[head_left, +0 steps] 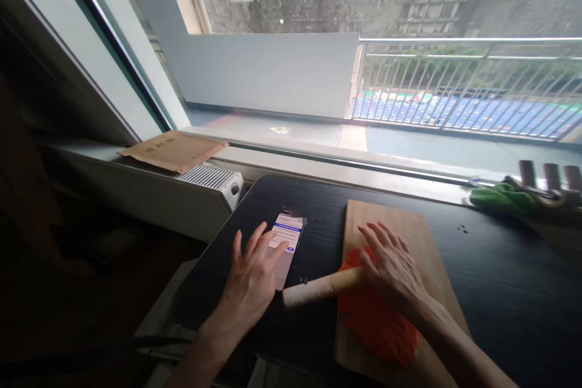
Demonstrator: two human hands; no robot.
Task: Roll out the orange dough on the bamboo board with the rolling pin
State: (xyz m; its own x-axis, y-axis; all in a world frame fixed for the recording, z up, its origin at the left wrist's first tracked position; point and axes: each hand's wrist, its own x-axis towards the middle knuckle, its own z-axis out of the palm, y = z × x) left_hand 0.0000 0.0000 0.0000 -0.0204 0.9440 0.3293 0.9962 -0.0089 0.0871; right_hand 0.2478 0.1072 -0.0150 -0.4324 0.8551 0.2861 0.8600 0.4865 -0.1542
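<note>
My left hand [254, 273] is open over a phone [285, 270], fingers spread, with fingertips at its lit screen; whether they touch the glass I cannot tell. The phone lies face up on the dark table. My right hand [393, 264] rests on a wooden rolling pin [313, 292], its fingers stretched out rather than wrapped around it. The pin's pale left end sticks out past the board, and its right end is hidden beneath my hand. Under the pin, a flattened orange mass like dough or modelling clay [377, 330] lies on a wooden cutting board [364, 218].
The black table [495, 279] stands against a large window. To the left, a brown paper envelope [175, 150] lies on a white radiator [213, 177]. Green cloth [502, 198] sits on the sill at right. Small dark crumbs [462, 229] dot the table.
</note>
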